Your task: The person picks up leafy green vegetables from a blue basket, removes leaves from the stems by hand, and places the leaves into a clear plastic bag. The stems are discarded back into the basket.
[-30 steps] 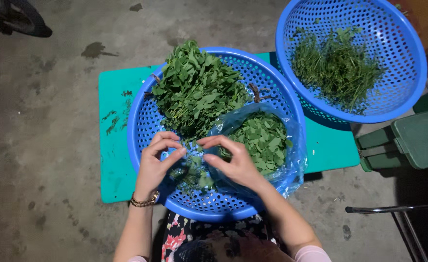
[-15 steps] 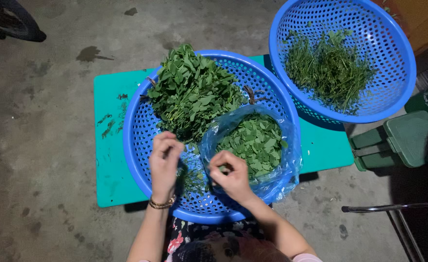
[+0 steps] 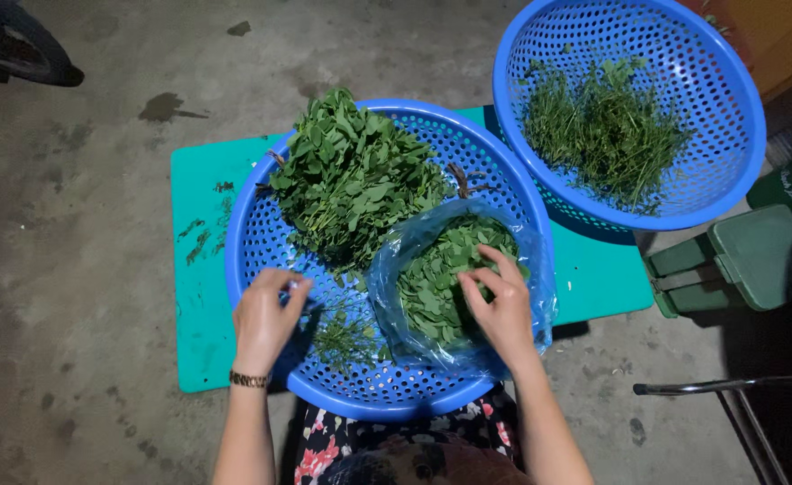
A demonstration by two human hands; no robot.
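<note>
The right hand point(image 3: 502, 310) is pressing open-fingered onto plucked leaves point(image 3: 441, 283) in the plastic bag point(image 3: 539, 269); at nine o'clock, the left hand point(image 3: 265, 319) is pinching a bare stem point(image 3: 337, 328).

Light is dim and comes from above — the centre is bright, the corners fall dark; the picture stays sharp.

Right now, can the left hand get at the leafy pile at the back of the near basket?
Probably yes. The left hand hovers over the near basket, and the leafy pile lies just beyond it, uncovered. The bag sits to the right, off that path.
</note>
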